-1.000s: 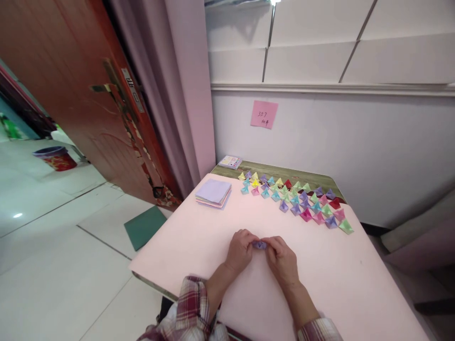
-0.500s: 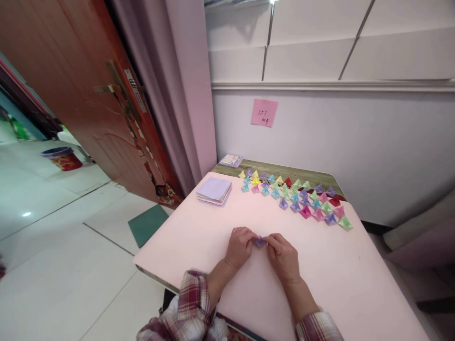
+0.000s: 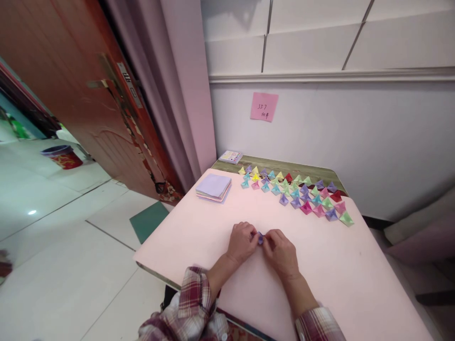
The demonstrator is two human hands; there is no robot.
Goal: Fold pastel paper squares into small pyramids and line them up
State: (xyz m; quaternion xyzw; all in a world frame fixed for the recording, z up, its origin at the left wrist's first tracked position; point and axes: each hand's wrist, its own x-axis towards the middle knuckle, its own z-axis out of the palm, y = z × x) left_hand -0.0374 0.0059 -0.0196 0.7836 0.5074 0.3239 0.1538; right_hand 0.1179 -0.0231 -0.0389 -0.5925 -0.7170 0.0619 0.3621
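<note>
A small purple origami piece is between my two hands, over the near middle of the pink-covered table. My left hand pinches its left side with thumb and fingertips. On the other side my right hand grips the right edge the same way. The fingers cover part of the folded paper, so its exact shape is hard to make out. Beyond my hands, several finished-looking folded paper pieces in many colours stand in rows.
A stack of square paper sheets lies at the table's left. Behind it is a small packet on the bare wood strip. A pink note is stuck to the wall. A wooden door and a red bin are to the left.
My fingers have shifted their grip and drawn closer around the purple piece, which shows a different side. The view has tilted slightly.
</note>
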